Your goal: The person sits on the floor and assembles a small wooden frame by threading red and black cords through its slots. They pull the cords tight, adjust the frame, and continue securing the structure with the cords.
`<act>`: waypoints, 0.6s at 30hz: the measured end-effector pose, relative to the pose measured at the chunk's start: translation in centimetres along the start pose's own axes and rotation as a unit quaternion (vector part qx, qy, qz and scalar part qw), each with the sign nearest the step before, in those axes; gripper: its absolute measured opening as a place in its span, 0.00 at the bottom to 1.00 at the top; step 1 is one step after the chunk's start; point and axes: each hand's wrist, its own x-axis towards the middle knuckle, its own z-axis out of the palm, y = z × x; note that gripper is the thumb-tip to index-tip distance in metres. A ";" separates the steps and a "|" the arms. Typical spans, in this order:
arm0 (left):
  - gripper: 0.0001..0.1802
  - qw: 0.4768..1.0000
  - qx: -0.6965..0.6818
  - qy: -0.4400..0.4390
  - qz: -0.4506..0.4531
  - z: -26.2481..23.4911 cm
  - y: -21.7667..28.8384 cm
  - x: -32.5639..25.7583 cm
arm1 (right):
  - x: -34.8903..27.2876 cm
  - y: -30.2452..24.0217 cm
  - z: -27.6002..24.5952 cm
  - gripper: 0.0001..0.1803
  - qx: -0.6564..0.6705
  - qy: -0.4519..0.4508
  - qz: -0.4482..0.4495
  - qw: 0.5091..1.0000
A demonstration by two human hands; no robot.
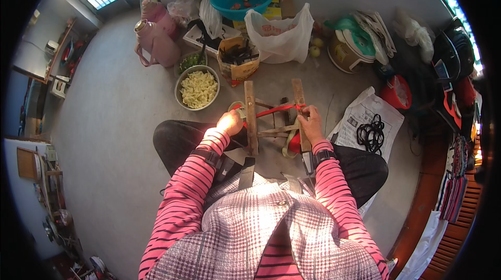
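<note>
Starting on the left, your thermos flasks and the bowl of pale chopped food stand on the floor beyond your knee, so give that elbow's swing some care. Your left hand is curled just beside the left post of the wooden frame, near a bundle of pale and red cloth. Its fingertips are hidden behind the back of the hand, so I cannot tell what they pinch.

Next comes the red strap, the thing to watch: it runs across the gap between the two posts, above the wooden rungs, and slopes a little, higher at your right. Draw it evenly from both ends and keep it flat, since a twist would probably leave one edge slack.

At the right post, your right hand seems to pinch the strap's end, fingers drawn together against the wood. Press it there firmly while the other side takes up slack, and steady the frame so that the pull doesn't tip it. Below that hand hangs a red and pale piece; keep it clear of your fingers. Farther right, the black cord lies loosely coiled on the white sheet, apart from your work.
</note>
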 end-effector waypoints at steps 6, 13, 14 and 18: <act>0.15 0.995 -0.044 0.052 -0.066 -1.9 1.5 -1.5 | 1.1 0.4 -0.2 0.13 0.058 0.071 0.045 0.995; 0.16 0.996 -0.050 -0.007 -0.076 -2.4 2.2 -1.2 | 1.7 -1.8 -0.6 0.10 -0.117 0.009 -0.040 0.992; 0.17 0.993 -0.059 -0.027 -0.098 -2.5 2.2 -1.1 | 1.9 -1.9 -0.6 0.09 -0.132 0.003 -0.042 0.990; 0.16 0.995 -0.070 -0.013 -0.065 -2.3 2.5 -1.4 | 2.7 -2.1 -0.7 0.06 -0.215 -0.009 -0.094 0.972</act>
